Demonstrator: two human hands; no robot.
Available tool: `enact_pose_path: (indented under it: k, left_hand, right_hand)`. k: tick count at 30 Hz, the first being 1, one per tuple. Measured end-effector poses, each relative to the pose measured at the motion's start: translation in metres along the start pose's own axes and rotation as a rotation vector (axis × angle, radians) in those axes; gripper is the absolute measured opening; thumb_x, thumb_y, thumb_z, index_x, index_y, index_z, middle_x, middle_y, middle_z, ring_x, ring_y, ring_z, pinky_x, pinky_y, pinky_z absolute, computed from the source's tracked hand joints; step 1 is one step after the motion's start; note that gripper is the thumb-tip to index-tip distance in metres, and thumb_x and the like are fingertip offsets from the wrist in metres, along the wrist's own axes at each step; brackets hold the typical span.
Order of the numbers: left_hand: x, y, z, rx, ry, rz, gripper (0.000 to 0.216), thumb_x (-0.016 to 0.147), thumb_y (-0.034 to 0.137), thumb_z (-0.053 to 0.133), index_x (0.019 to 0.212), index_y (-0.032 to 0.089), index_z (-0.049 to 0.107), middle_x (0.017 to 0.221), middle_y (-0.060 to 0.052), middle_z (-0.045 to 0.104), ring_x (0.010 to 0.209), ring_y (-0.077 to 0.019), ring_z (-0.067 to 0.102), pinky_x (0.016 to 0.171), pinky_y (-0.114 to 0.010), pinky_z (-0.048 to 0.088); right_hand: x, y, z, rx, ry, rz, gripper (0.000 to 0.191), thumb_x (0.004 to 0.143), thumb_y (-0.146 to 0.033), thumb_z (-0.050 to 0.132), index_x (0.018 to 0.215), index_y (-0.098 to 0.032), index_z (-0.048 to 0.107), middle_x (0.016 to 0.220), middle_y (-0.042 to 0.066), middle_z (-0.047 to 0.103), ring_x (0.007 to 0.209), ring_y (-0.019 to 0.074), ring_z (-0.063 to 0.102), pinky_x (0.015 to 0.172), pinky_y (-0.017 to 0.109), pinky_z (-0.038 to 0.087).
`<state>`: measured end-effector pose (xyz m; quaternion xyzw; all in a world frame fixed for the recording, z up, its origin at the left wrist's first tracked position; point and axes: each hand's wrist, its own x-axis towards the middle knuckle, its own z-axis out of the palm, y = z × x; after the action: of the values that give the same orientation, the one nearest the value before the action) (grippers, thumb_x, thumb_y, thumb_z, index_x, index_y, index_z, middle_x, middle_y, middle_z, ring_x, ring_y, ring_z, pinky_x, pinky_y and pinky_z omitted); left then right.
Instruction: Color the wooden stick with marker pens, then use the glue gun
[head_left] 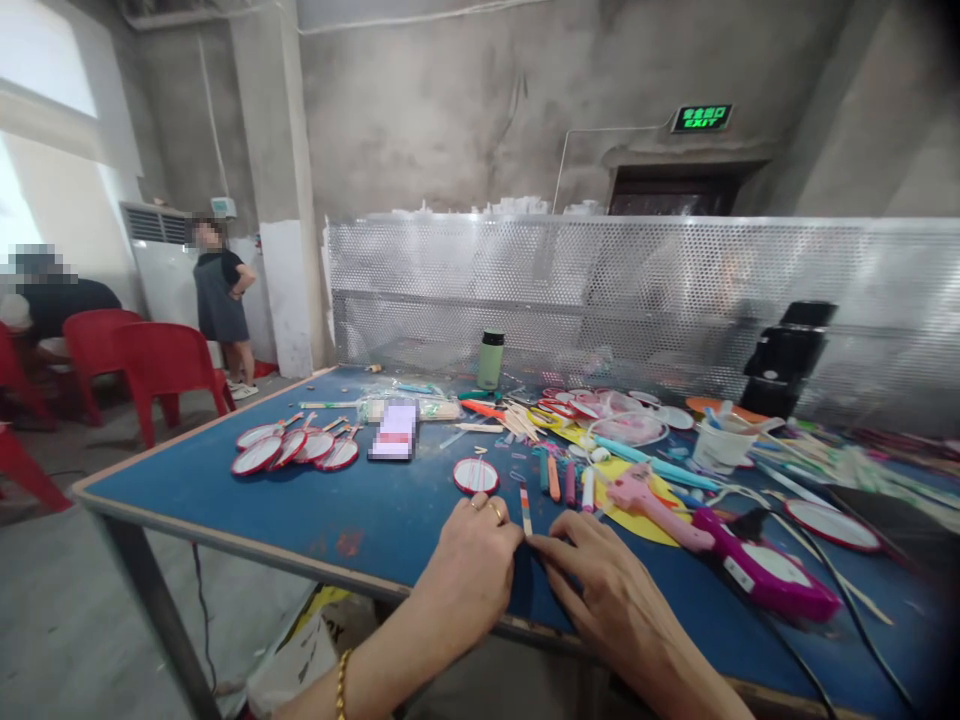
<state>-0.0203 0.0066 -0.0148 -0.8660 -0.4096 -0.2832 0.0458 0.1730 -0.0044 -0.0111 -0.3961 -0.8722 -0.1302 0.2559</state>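
Observation:
A thin flat wooden stick with orange and white bands stands up between my hands near the table's front edge. My left hand is closed, its fingertips at the stick's lower end. My right hand pinches the same lower end between thumb and forefinger. Just beyond my left hand lies a round white disc with a red rim. Several small coloured sticks lie beyond my right hand, beside a yellow sheet.
Red-rimmed discs on sticks lie at left, near a phone. A green bottle stands at the back. A magenta and pink device, cables and a white cup crowd the right. A person stands beyond red chairs.

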Motion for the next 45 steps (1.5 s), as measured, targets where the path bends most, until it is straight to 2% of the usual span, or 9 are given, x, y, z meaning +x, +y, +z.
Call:
enact_pose_path:
  k: [12,20,24,28,30,34,36,41,45]
  left_hand:
    - [0.000,0.002,-0.003,-0.031,-0.012,-0.038,0.025,0.097,0.010,0.044,0.094,0.019,0.067,0.100,-0.006,0.061,0.098,-0.0235,0.053,0.087,-0.038,0.045]
    - [-0.011,0.005,0.004,-0.027,0.097,-0.039,0.028,0.097,0.009,0.042,0.107,0.019,0.066,0.099,-0.008,0.063,0.093,-0.0257,0.054,0.084,-0.043,0.044]
    - [-0.019,0.012,0.013,-0.030,0.273,0.086,0.027,0.096,0.011,0.044,0.115,0.016,0.063,0.100,-0.009,0.065,0.089,-0.0254,0.055,0.080,-0.043,0.043]
    - [-0.019,0.022,0.018,-0.052,0.319,0.135,0.017,0.096,0.020,0.051,0.089,0.018,0.065,0.085,-0.007,0.064,0.080,-0.0236,0.054,0.074,-0.040,0.042]
    - [-0.018,0.025,0.019,-0.056,0.353,0.136,0.019,0.096,0.019,0.050,0.083,0.018,0.064,0.078,-0.006,0.062,0.076,-0.0224,0.053,0.073,-0.040,0.041]
    - [-0.018,0.025,0.020,-0.055,0.389,0.122,0.020,0.095,0.015,0.049,0.084,0.018,0.064,0.079,-0.006,0.064,0.075,-0.0218,0.053,0.075,-0.041,0.041]
    - [-0.019,0.023,0.021,-0.033,0.371,0.104,0.019,0.095,0.015,0.050,0.082,0.018,0.064,0.078,-0.006,0.064,0.074,-0.0222,0.054,0.073,-0.041,0.041]
    - [-0.014,0.018,0.029,0.005,0.433,0.142,0.011,0.089,0.020,0.058,0.078,0.019,0.060,0.075,-0.005,0.062,0.072,-0.0214,0.054,0.069,-0.039,0.041]
    - [-0.010,0.014,0.034,0.052,0.459,0.144,0.014,0.086,0.022,0.061,0.073,0.018,0.056,0.072,-0.003,0.059,0.069,-0.0197,0.052,0.064,-0.037,0.038]
  right_hand:
    - [0.003,-0.002,-0.001,0.020,-0.041,0.094,0.027,0.097,-0.012,0.046,0.108,-0.022,0.069,0.092,0.007,0.055,0.085,0.0210,0.055,0.076,0.037,0.049]
    - [-0.022,-0.012,-0.009,0.013,0.133,0.042,0.031,0.098,-0.012,0.043,0.118,-0.021,0.063,0.092,0.008,0.061,0.083,0.0205,0.058,0.074,0.036,0.050]
    - [-0.061,-0.010,-0.035,-0.057,0.186,0.072,0.041,0.094,-0.011,0.049,0.130,-0.030,0.056,0.092,0.004,0.066,0.082,0.0213,0.061,0.074,0.038,0.050]
    - [-0.073,0.008,-0.082,-0.232,0.355,0.185,0.034,0.097,-0.019,0.050,0.128,-0.031,0.056,0.103,0.005,0.069,0.092,0.0233,0.065,0.084,0.039,0.048]
    - [-0.062,0.023,-0.097,-0.353,0.358,0.226,0.023,0.100,-0.026,0.046,0.118,-0.027,0.062,0.100,0.006,0.070,0.090,0.0236,0.064,0.083,0.039,0.047]
    - [-0.027,0.056,-0.092,-0.673,0.012,0.283,0.035,0.101,-0.028,0.042,0.078,-0.021,0.068,0.077,0.010,0.068,0.078,0.0267,0.062,0.074,0.041,0.042]
    - [-0.012,0.068,-0.076,-0.810,-0.137,0.316,0.027,0.096,-0.023,0.050,0.078,-0.019,0.070,0.079,0.013,0.069,0.080,0.0305,0.062,0.072,0.042,0.039]
    - [0.001,0.094,-0.036,-0.866,-0.272,0.405,0.013,0.083,-0.018,0.062,0.082,-0.012,0.074,0.082,0.018,0.072,0.085,0.0361,0.065,0.070,0.041,0.037]
    - [0.003,0.111,-0.025,-0.842,-0.301,0.451,0.020,0.083,-0.011,0.056,0.079,-0.013,0.075,0.081,0.019,0.072,0.084,0.0380,0.066,0.070,0.042,0.035]
